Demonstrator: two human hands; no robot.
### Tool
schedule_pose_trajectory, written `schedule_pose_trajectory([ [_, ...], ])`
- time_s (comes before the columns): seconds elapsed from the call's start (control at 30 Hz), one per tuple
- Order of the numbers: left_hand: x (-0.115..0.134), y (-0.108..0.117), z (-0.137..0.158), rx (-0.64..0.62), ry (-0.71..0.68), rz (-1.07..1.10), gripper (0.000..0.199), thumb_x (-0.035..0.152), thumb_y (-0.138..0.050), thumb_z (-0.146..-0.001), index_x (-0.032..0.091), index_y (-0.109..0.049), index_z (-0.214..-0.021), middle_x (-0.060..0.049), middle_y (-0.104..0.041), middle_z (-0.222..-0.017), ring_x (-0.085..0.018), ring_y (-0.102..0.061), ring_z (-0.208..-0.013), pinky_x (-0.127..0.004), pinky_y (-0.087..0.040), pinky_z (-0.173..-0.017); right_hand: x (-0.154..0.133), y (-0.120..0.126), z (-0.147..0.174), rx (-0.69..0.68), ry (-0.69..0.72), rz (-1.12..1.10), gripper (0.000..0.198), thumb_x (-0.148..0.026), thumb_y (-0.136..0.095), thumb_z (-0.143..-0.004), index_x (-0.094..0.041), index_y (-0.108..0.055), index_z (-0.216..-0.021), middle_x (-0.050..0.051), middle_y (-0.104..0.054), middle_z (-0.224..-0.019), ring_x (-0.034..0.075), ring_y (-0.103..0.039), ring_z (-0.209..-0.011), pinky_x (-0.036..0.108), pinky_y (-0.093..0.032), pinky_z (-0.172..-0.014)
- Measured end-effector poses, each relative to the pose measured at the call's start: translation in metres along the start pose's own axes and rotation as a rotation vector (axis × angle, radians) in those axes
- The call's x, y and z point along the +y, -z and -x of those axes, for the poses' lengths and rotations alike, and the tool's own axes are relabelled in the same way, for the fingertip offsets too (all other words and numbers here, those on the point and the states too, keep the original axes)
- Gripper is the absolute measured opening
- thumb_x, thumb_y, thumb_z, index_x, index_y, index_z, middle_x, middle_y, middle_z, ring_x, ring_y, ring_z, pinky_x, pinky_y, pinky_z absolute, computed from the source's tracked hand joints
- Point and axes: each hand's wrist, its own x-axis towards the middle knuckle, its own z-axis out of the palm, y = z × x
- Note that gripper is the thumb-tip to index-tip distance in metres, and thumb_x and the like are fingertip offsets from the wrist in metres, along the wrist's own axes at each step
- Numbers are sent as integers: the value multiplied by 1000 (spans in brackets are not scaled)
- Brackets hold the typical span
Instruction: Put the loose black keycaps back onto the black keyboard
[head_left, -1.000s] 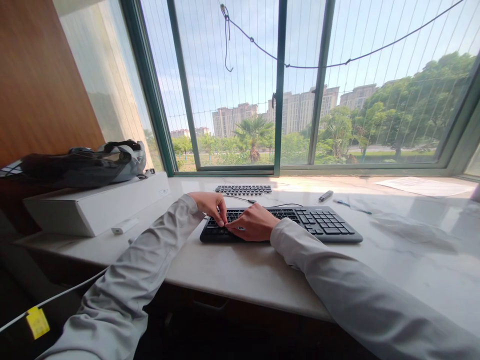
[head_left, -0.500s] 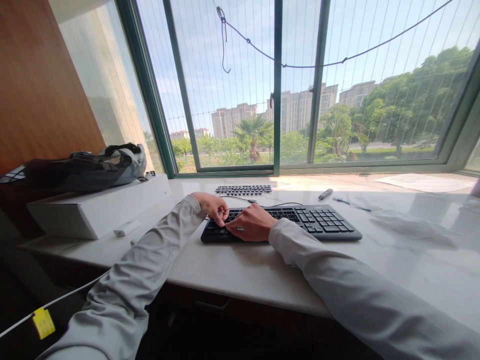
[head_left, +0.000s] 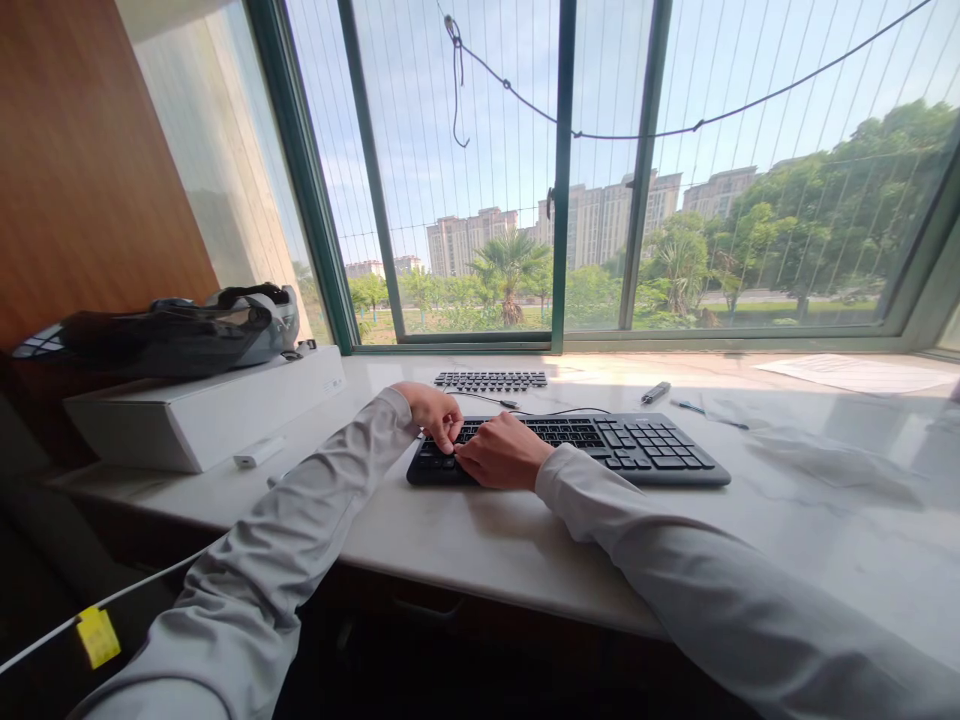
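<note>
The black keyboard (head_left: 660, 450) lies flat on the white tabletop (head_left: 495, 545), just below the centre of the frame. Both hands are at its left end. The left hand (head_left: 432, 408) comes over this end with fingers bent down to the keys; the right hand (head_left: 504, 452) lies across the keys just beside it, and the fingertips of both are close together. I cannot tell whether either hand grips some small piece there, because the fingers hide it. Above the keyboard, near the middle of the frame, stand rows of small dark keys (head_left: 491, 381). To the right of these lies a small dark stick (head_left: 655, 393). At the left of the frame, a white box (head_left: 206, 415) carries a dark bundle (head_left: 172, 335).
</note>
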Motion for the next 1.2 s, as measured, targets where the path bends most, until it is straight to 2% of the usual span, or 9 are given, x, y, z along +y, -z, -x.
schedule_pose_trajectory([
  [0.23, -2, 0, -2, -2, -2, 21, 42, 38, -86, -41, 17, -61, -67, 3, -55, -57, -10, -45, -54, -22, -35, -50, -4, 5, -3, -17, 39, 57, 41, -27, -32, -93, -11, -68, -83, 15, -69, -76, 21, -65, -71, 30, -37, -62],
  [0.53, 3, -1, -1, 12, -12, -51, 42, 38, -85, -42, 16, -62, -68, 3, -56, -58, -10, -46, -54, -21, -36, -50, -7, 3, -5, 15, 74, 96, 48, -38, -29, -96, -10, -67, -98, 17, -69, -77, 25, -66, -74, 30, -38, -58],
  [0.73, -12, -3, 8, 67, -131, 98, 44, 45, -83, -47, 16, -58, -68, 3, -55, -63, -6, -42, -51, -20, -30, -46, 1, 2, 0, -18, 32, 55, 50, -38, -27, -97, -15, -70, -85, 13, -71, -79, 21, -66, -73, 29, -37, -64],
  [0.8, -20, -1, 7, 152, -155, 141, 46, 49, -81, -50, 16, -55, -67, 4, -53, -62, -6, -40, -50, -20, -29, -45, 4, 1, 1, -2, -11, 58, 53, -39, -27, -97, -15, -71, -80, 13, -71, -78, 20, -66, -73, 29, -35, -64],
  [0.97, -35, 2, -7, 594, -102, 97, 49, 56, -75, -56, 14, -58, -77, -1, -61, -74, -7, -46, -50, -23, -36, -52, 9, 0, 4, 43, -128, 54, 53, -40, -27, -96, -17, -72, -80, 13, -71, -78, 20, -65, -73, 29, -33, -64],
  [1.1, -44, -2, -21, 880, -44, -19, 41, 50, -73, -60, 15, -62, -79, -4, -66, -79, -14, -57, -67, -24, -41, -63, 9, 0, 7, 70, -143, 38, 45, -40, -30, -94, -21, -69, -104, 12, -71, -79, 20, -64, -72, 29, -32, -62],
  [1.2, -50, -6, -29, 1023, 48, -102, 30, 43, -72, -64, 18, -64, -79, -2, -67, -78, -16, -59, -76, -24, -40, -67, 8, -1, 7, 46, -63, 21, 42, -40, -34, -92, -24, -64, -117, 10, -71, -78, 20, -64, -70, 28, -32, -62],
])
